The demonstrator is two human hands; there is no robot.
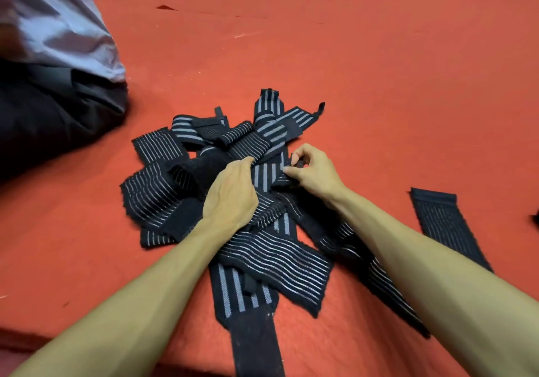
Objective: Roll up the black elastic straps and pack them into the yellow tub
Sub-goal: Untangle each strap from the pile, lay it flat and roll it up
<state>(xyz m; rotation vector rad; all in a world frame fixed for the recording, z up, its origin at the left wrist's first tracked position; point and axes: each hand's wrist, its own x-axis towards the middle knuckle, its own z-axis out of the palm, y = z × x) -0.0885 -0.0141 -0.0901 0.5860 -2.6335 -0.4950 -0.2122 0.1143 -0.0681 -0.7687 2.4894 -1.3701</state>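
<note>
Pinching a near-to-far striped strap (264, 177) goes the right hand (316, 174), while the left hand (230, 195) grips the strap pile (163, 198).

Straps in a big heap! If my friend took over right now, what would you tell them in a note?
Left hand: rests on the pile of straps, fingers curled into it.
Right hand: pinches a strap edge near the pile's top.
One loose strap lies flat on the red surface, right of the pile.
Done: nothing plainly rolled; the yellow tub is out of view.
Left: roll every strap and pack them in the tub.
</note>
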